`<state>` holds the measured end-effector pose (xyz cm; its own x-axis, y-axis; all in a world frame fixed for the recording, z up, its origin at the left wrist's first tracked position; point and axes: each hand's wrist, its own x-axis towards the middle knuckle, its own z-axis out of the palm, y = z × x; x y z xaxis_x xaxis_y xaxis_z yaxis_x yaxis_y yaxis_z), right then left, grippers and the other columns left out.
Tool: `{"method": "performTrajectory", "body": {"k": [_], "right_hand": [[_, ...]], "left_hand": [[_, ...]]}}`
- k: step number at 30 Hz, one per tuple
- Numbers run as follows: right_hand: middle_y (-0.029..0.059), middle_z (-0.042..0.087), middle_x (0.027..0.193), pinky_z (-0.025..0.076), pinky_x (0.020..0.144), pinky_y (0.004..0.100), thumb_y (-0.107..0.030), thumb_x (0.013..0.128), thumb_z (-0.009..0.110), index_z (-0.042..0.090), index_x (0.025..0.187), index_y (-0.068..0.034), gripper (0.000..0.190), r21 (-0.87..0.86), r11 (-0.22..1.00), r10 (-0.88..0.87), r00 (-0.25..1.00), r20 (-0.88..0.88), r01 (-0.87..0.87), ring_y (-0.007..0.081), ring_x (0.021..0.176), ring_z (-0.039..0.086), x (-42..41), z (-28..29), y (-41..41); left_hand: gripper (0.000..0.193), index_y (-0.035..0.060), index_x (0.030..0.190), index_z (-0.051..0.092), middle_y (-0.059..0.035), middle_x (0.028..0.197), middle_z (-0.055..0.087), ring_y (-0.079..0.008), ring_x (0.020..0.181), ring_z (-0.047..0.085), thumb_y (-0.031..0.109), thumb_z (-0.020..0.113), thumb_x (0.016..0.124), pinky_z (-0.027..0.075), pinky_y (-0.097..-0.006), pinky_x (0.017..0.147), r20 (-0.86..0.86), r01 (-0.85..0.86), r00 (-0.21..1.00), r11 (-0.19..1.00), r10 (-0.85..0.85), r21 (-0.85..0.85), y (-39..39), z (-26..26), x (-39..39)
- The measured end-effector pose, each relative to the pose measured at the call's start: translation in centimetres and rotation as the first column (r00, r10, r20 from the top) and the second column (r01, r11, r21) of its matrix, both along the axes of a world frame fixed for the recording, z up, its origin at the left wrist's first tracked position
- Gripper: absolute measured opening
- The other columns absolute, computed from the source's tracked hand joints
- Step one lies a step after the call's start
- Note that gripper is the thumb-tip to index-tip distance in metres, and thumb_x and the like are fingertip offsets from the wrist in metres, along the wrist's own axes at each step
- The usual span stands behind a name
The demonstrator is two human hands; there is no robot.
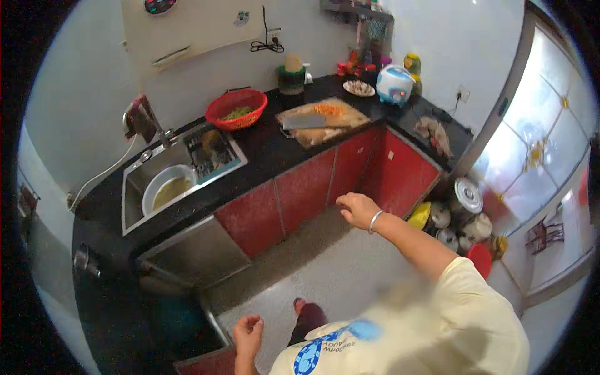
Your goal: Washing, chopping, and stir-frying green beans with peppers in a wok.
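Note:
My right hand (pixel 358 210) is held out over the floor in front of the red cabinet doors (pixel 307 180), a silvery bangle at its wrist. Its fingers bend loosely, and nothing shows in them. Low in the view, my left hand (pixel 248 332) hangs beside the counter's near end, fingers half curled, with no object visible. On the black counter (pixel 262 161) lies a wooden cutting board (pixel 349 114) bearing chopped orange food (pixel 329 109), a cleaver (pixel 304 122) and a pale piece of food (pixel 309 136). To its left stands a red plastic basket (pixel 236 123) holding green vegetables (pixel 238 113).
A steel sink (pixel 133 187) holds a basin (pixel 149 194) with cloudy liquid. At the corner are a rice cooker (pixel 394 84) and a plate (pixel 359 88) of food. A cloth (pixel 433 133) lies right of them. Pots (pixel 468 194) crowd the floor near the glass door (pixel 534 131).

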<state>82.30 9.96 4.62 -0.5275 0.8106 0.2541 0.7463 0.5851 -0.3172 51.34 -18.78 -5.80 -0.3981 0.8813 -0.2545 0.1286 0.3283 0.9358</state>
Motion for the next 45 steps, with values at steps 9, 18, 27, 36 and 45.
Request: {"method": "performTrajectory", "body": {"k": [9,18,27,36,45], "right_hand": [[0.0193,0.056,0.086,0.044,0.074,0.0431,-0.013,0.071,0.053,0.057,0.089,-0.003,0.021,0.048,0.982,-0.185,0.982,0.035,0.183,0.0354,0.085,0.053,2.0,-0.8,20.4],[0.0182,0.053,0.088,0.041,0.078,0.0401,-0.001,0.068,0.051,0.051,0.089,-0.003,0.021,0.192,0.972,-0.14,0.99,0.026,0.132,0.0336,0.09,0.049,2.1,-5.5,40.3],[0.0206,0.055,0.084,0.044,0.068,0.0428,-0.008,0.068,0.055,0.041,0.099,-0.002,0.035,-0.097,0.987,0.155,0.931,0.329,-0.129,0.0364,0.082,0.054,3.1,-6.2,47.8],[0.0162,0.055,0.074,0.045,0.065,0.0409,-0.003,0.065,0.056,0.038,0.098,-0.001,0.037,-0.341,0.872,0.195,0.889,-0.414,-0.351,0.0312,0.072,0.057,9.2,-2.5,46.2],[0.0025,0.046,0.056,0.041,0.033,0.0254,-0.015,0.081,0.054,0.045,0.085,-0.005,0.014,-0.79,0.603,-0.678,0.45,-0.582,-0.113,0.011,0.042,0.046,17.7,-1.7,45.7]], "left_hand": [[0.014,-0.0021,0.085,0.058,-0.0053,0.08,0.058,-0.0106,0.072,0.054,0.004,0.059,0.072,0.044,-0.0232,0.065,-0.161,0.308,0.944,0.943,-0.287,0.127,24.2,7.5,0.5],[0.016,-0.0011,0.087,0.057,-0.0041,0.08,0.058,-0.0097,0.073,0.054,0.002,0.06,0.072,0.044,-0.0223,0.066,-0.038,0.046,0.998,0.988,-0.041,0.145,32.1,7.5,5.4],[0.017,0.0004,0.088,0.059,-0.0061,0.083,0.058,-0.012,0.074,0.056,0.004,0.062,0.072,0.045,-0.0237,0.067,-0.173,-0.075,0.981,0.993,0.089,0.086,42.6,10.2,12.0],[0.019,-0.0004,0.089,0.058,-0.0071,0.085,0.058,-0.013,0.078,0.056,0.006,0.062,0.072,0.045,-0.0251,0.069,-0.27,0.039,0.963,0.996,-0.017,0.078,48.3,11.5,14.0],[0.019,-0.0006,0.089,0.059,-0.0097,0.084,0.06,-0.0152,0.078,0.059,0.008,0.062,0.073,0.047,-0.0271,0.07,-0.148,0.213,0.967,0.977,-0.206,0.033,55.4,10.3,15.6]]}}
